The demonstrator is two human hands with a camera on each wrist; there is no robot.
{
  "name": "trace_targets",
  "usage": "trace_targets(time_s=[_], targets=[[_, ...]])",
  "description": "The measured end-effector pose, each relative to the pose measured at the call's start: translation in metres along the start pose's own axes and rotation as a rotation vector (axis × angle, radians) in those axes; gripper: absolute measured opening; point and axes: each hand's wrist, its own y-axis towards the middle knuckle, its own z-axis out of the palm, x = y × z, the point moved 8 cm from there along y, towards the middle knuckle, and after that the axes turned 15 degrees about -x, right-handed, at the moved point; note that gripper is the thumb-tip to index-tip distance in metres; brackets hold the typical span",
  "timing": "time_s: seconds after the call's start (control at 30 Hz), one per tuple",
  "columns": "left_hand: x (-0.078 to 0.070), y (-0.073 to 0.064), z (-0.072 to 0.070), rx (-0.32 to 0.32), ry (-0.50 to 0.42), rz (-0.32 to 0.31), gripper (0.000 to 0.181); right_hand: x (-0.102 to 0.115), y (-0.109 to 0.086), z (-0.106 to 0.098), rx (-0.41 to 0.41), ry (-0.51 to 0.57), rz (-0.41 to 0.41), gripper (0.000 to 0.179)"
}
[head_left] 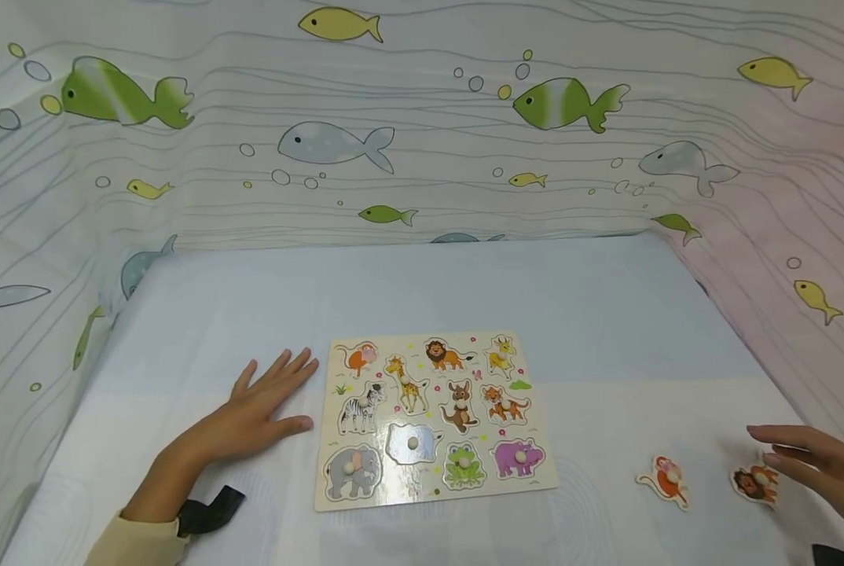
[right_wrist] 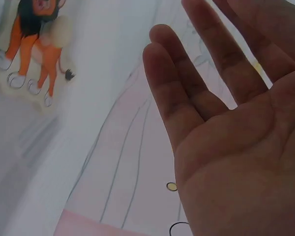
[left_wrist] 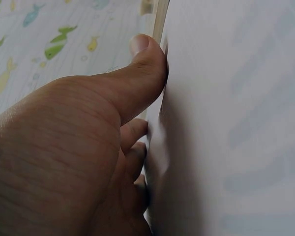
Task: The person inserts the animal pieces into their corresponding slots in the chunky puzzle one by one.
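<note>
A wooden peg puzzle board with animal pieces lies on the table. My left hand rests on the cloth just left of it with fingers spread, holding nothing. In the left wrist view the thumb is near the board's edge. To the board's right lie two loose knobbed pieces, a monkey piece and a lion piece. My right hand hovers by the lion piece and partly covers it in the head view. The right wrist view shows its fingers extended, apart from the lion piece.
Glare whitens one knobbed piece in the board's lower middle. A pale cloth covers the table. Fish-patterned fabric rises behind and at both sides. Dark straps show near the wrists.
</note>
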Motion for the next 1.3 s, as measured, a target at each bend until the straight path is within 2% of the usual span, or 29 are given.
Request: trace_targets(time_s=[0.13,0.27,0.5,0.7,0.87,0.97,1.07,1.3], targets=[[0.000,0.001,-0.002,-0.007,0.006,0.004,0.086,-0.012,-0.005,-0.001,0.000,0.037,-0.023,0.029],[-0.001,0.001,-0.002,-0.004,0.001,0.003,0.086,-0.023,-0.012,0.003,0.068,0.062,-0.016,0.028],[-0.001,0.000,-0.001,0.002,0.000,0.001,0.086,-0.049,-0.031,0.023,0.251,0.080,0.132,0.029],[0.000,0.000,-0.001,0.002,-0.003,0.001,0.085,-0.049,-0.033,0.030,0.308,0.074,0.092,0.031],[0.000,0.000,-0.001,0.004,0.000,0.001,0.086,-0.041,-0.034,0.032,0.321,0.103,0.015,0.032],[0.000,0.001,0.000,0.007,0.001,-0.002,0.086,-0.035,-0.034,0.031,0.299,0.147,-0.063,0.034],[0.001,0.002,0.000,0.008,0.000,-0.006,0.086,-0.035,-0.033,0.030,0.266,0.130,-0.094,0.035],[0.001,0.002,0.001,0.009,0.009,-0.008,0.087,-0.046,-0.033,0.031,0.250,0.066,0.010,0.028]])
